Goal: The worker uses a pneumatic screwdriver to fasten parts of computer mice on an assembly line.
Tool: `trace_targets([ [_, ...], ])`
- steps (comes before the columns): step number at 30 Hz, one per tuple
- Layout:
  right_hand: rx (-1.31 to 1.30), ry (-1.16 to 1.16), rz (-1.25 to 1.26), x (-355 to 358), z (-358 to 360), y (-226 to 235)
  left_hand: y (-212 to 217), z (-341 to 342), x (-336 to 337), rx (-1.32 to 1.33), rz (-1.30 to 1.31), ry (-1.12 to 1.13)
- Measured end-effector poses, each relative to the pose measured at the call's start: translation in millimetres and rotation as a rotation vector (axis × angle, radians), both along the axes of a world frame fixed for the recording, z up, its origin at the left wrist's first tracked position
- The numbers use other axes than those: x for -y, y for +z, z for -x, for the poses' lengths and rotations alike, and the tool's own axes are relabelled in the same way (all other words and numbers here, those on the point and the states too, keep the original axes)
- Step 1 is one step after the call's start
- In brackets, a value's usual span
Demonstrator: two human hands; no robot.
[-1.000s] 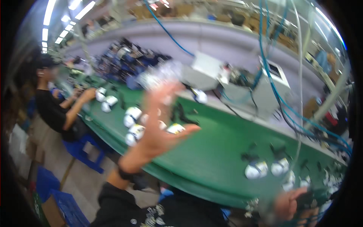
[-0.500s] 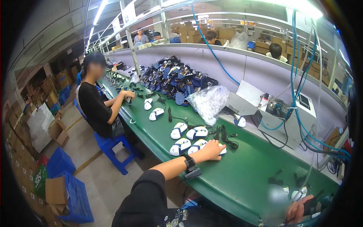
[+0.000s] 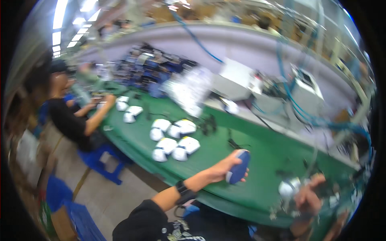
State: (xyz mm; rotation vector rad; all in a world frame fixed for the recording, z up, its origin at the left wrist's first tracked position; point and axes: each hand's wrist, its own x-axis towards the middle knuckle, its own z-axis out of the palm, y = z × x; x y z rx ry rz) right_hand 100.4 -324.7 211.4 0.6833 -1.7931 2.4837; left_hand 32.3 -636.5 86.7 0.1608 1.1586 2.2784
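Note:
My left hand is closed around a computer mouse, holding it tilted above the green bench with its blue underside showing. My right hand, blurred at the lower right, has its fingers apart, and I make out nothing in it. Beside it lies a white mouse. Several white and blue mice stand left of my left hand, among them a near one and another farther back. A black cable lies on the bench behind my left hand.
A green bench runs diagonally. On it are a heap of blue parts and cables and a clear plastic bag. A white machine with blue hoses stands behind. At left a person in black sits on a blue stool.
My left hand has lifted a mouse off the bench and turned its blue underside into view. The whole view has swung to the right. My right hand now shows more fully.

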Motion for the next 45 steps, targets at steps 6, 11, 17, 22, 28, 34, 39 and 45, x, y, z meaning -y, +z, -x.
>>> trace_targets([
  [6, -0.096, -0.008, -0.007, 47.9, 49.0, 48.7, -25.4, -47.2, -61.6, 0.517, -0.809, 0.037],
  [11, -0.373, -0.053, -0.015, 68.5, 70.9, 62.7, -55.2, -53.8, -81.2, 0.577, -0.835, 0.065],
  [17, -0.381, -0.053, -0.017, 89.5, 68.0, 53.6, -55.4, -51.2, -84.4, 0.531, -0.823, 0.068],
  [22, -0.367, 0.039, 0.057, 90.5, 59.5, 34.2, -50.5, -56.1, -75.8, 0.525, -0.827, 0.100],
  [28, -0.404, 0.176, 0.000, 47.4, 18.1, 55.1, -51.3, -47.5, -85.0, 0.459, -0.808, -0.072],
  [34, -0.208, -0.327, -0.221, 52.7, -16.4, 87.1, -51.8, -62.8, -77.7, 0.564, -0.786, 0.038],
  [39, -0.353, -0.020, 0.046, 56.2, -37.9, 89.4, -43.2, -51.5, -80.5, 0.467, -0.666, -0.008],
  [45, -0.323, -0.017, 0.124, 49.7, 14.6, 47.3, -51.4, -57.6, -81.6, 0.453, -0.634, -0.033],
])
